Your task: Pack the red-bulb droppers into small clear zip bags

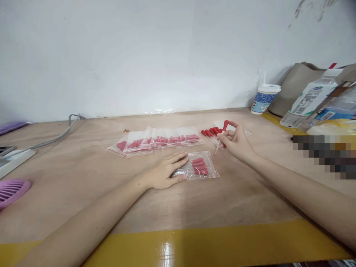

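My left hand (pixel 168 171) lies flat with its fingers spread over the left part of a clear zip bag (pixel 212 167). Several red rubber bulbs (pixel 199 166) show inside that bag. Between the fingertips of my right hand (pixel 233 139) is a dropper (pixel 223 130), tilted, red bulb up and clear tube pointing down to the left. Just behind it, a group of droppers (pixel 210 134) with red bulbs lies on the table, partly hidden by my right hand. A row of overlapping zip bags (pixel 161 138) with red pieces inside lies beyond my left hand.
At the back right stand a paper cup (pixel 264 99) with a straw, a plastic bottle (pixel 311 97) and a grey bag (pixel 292 87). A grey cable (pixel 59 136) and a purple slatted object (pixel 13 191) are on the left. Yellow tape (pixel 194 241) covers the table's front edge.
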Demonstrator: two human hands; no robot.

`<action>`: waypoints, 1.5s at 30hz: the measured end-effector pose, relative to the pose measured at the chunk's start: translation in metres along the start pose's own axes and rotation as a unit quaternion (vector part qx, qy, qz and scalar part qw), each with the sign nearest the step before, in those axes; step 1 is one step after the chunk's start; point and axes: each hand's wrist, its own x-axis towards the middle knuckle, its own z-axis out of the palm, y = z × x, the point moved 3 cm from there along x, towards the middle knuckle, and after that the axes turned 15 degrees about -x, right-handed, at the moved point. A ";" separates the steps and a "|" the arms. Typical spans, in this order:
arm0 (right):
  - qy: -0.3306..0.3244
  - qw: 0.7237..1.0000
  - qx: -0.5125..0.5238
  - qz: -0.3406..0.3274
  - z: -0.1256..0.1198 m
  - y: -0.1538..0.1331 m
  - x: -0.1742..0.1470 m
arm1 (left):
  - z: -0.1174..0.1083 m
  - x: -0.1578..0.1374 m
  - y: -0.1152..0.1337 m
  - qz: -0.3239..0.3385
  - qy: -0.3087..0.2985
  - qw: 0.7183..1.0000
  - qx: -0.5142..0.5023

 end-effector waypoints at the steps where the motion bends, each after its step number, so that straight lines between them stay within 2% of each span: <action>1: 0.001 1.000 0.015 0.004 0.003 0.004 -0.006 | 0.000 0.000 0.000 -0.002 0.000 1.000 0.002; 7: -0.008 0.997 0.047 0.066 0.016 0.019 -0.020 | 0.001 -0.001 -0.001 -0.004 -0.002 1.000 0.012; 14: 0.027 0.990 0.091 0.109 0.009 0.022 -0.019 | 0.001 -0.001 0.000 -0.009 -0.005 1.000 0.011; 19: -0.029 0.964 0.198 0.175 0.021 0.014 -0.029 | 0.001 -0.001 0.001 -0.014 -0.010 1.000 0.015; 23: -0.058 0.952 0.230 0.194 0.027 0.009 -0.036 | 0.000 -0.001 0.000 -0.012 -0.004 1.000 0.011; 30: -0.061 0.954 0.238 0.171 0.028 0.014 -0.038 | 0.000 -0.001 0.000 -0.013 -0.007 1.000 0.013; 34: -0.071 0.975 0.172 0.126 0.024 0.017 -0.035 | 0.001 -0.001 0.000 -0.012 -0.007 1.000 0.013; 36: -0.109 0.984 0.105 0.090 0.019 0.018 -0.032 | 0.000 -0.001 0.001 -0.011 -0.005 1.000 0.013; 38: -0.171 0.982 0.052 0.054 0.015 0.019 -0.027 | 0.000 -0.001 0.001 -0.010 -0.003 1.000 0.013; 41: -0.261 0.965 0.014 0.009 0.012 0.021 -0.019 | -0.001 -0.001 0.002 -0.015 -0.002 1.000 0.012; 45: -0.328 0.943 -0.014 -0.056 0.015 0.021 -0.015 | -0.002 -0.001 0.004 -0.010 0.002 1.000 0.007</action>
